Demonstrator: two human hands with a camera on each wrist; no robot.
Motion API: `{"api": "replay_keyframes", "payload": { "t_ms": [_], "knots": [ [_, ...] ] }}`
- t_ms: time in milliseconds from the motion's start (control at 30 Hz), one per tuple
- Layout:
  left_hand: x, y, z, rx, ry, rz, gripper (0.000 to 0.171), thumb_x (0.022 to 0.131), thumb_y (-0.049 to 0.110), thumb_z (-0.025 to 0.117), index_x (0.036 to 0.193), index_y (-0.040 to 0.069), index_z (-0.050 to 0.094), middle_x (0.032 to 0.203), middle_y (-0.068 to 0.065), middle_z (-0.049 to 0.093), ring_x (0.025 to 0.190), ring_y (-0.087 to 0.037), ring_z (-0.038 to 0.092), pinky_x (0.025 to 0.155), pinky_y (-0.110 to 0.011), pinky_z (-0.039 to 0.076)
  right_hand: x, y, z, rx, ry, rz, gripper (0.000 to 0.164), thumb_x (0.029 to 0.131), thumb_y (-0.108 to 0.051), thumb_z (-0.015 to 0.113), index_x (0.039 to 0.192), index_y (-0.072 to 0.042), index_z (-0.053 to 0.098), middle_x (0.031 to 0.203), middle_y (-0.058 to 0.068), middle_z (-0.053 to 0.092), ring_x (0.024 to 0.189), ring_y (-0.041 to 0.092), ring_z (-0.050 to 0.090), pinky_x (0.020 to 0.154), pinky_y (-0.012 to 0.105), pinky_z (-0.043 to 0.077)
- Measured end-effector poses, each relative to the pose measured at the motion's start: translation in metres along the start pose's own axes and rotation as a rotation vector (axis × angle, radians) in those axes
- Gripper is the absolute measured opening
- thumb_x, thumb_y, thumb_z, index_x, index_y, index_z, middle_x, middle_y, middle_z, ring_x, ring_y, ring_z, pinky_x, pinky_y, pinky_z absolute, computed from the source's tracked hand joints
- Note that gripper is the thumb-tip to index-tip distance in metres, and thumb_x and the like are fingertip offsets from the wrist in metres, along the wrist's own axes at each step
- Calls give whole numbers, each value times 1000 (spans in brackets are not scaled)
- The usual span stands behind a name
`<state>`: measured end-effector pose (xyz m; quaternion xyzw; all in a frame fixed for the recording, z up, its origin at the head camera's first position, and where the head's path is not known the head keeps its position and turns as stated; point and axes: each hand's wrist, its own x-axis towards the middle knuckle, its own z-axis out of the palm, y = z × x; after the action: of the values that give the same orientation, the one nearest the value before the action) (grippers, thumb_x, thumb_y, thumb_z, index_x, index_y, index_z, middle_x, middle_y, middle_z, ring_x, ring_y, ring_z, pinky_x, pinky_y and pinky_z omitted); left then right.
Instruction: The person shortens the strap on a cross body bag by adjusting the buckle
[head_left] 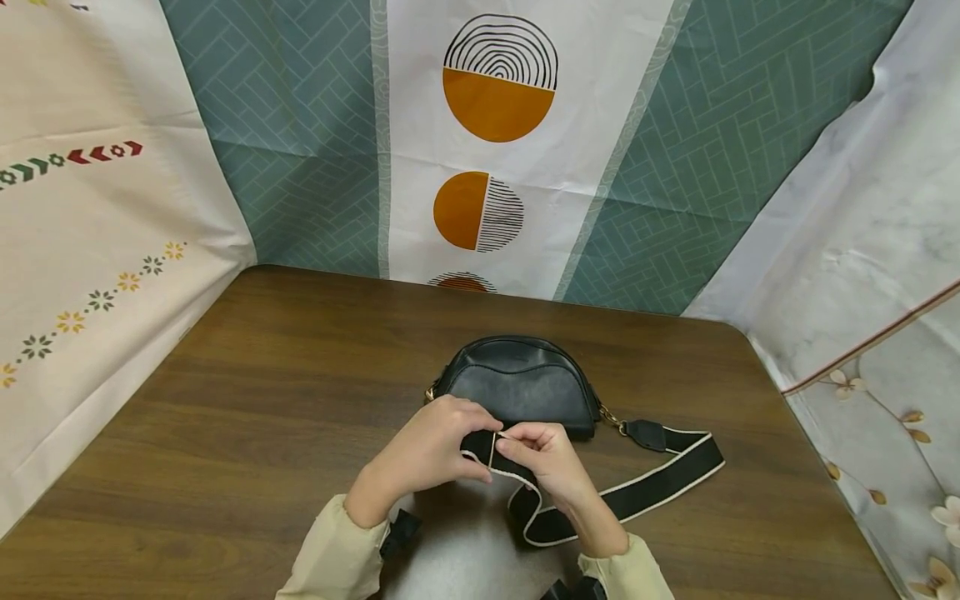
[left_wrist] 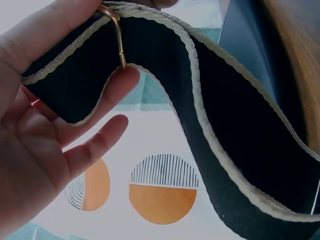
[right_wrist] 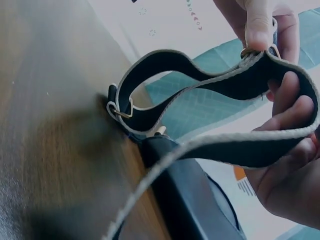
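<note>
A black half-moon handbag (head_left: 517,387) stands on the wooden table, just beyond both hands. Its wide black strap (head_left: 663,487) has pale braided edges and a gold-coloured buckle (head_left: 492,450). My left hand (head_left: 427,446) holds the strap at this buckle, the thumb and fingers on either side of the band. Close beside it, my right hand (head_left: 551,467) pinches the strap between thumb and fingers. In the left wrist view the band passes through the buckle (left_wrist: 120,42) and curves away in a loop. A second gold-coloured fitting (right_wrist: 122,110) shows on the strap near the bag.
From the bag's right side, a short gold chain (head_left: 609,415) leads to a black leather tab (head_left: 647,434) on the strap. Patterned cloth (head_left: 315,150) hangs behind the brown table (head_left: 262,417), with pale cloths on both sides.
</note>
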<state>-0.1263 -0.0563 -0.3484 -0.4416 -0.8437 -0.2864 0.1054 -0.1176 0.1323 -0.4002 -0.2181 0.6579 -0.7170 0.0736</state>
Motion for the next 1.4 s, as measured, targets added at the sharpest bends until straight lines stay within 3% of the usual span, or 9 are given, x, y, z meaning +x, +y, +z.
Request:
{"api": "replay_keyframes", "payload": {
  "t_ms": [100,333,467,600,733,967,1100,1233,1400],
  "knots": [
    [-1,-1,-2,-15,-11,8,46,57,26,83,93,2,69,86,-1,65,80,-11,59,77,-29,43,-1,0,-2,47,-50,0,19,87,-3,55,83,16,57,73,-7,62,62,3,51,53,16,42],
    [-4,-4,-7,-46,-2,3,46,58,28,83,94,2,69,84,0,65,74,-9,58,72,-28,43,-8,5,-14,159,-155,-4,22,91,-3,48,91,-14,67,79,-3,64,53,2,52,44,14,41],
    [-5,-4,-8,-64,2,-14,46,60,28,82,95,2,69,85,0,65,75,-10,58,72,-29,44,-11,6,-18,105,-119,-6,25,88,0,51,91,-17,69,81,-4,65,60,2,55,45,14,41],
    [-5,-4,-7,-70,4,-37,45,59,27,82,95,3,68,88,-1,64,80,-11,58,74,-28,44,-11,4,-18,27,-47,26,31,86,2,53,88,-23,71,79,-4,66,50,1,52,36,12,34],
    [-6,-2,-6,-6,19,-64,45,57,29,83,94,7,69,89,2,61,84,-12,54,76,-29,42,-10,2,-17,-11,-19,33,34,85,3,54,87,-26,71,78,-4,66,47,0,48,35,13,31],
    [-7,1,-8,110,23,-90,49,55,34,83,94,7,69,87,1,61,83,-13,53,76,-31,40,-9,1,-15,-23,-2,31,25,85,2,55,88,-17,72,77,-3,66,46,1,47,34,13,30],
    [-5,3,-7,97,40,-70,47,53,29,84,90,6,69,86,0,64,82,-14,56,76,-31,41,-8,0,-13,-32,3,26,20,85,2,56,87,-11,71,75,-3,66,45,2,45,34,14,30],
    [-1,6,-3,99,31,-28,43,53,26,84,88,6,69,84,1,64,83,-14,56,75,-29,41,-5,-1,-9,-56,-2,17,12,85,2,56,86,5,67,76,-4,65,44,2,43,34,15,30],
    [1,6,0,91,-8,-16,42,56,25,84,89,3,69,84,-1,64,81,-14,57,76,-27,43,-3,-3,-5,-89,13,24,19,85,0,57,85,19,58,76,-7,64,42,1,40,34,15,30]
  ]
}}
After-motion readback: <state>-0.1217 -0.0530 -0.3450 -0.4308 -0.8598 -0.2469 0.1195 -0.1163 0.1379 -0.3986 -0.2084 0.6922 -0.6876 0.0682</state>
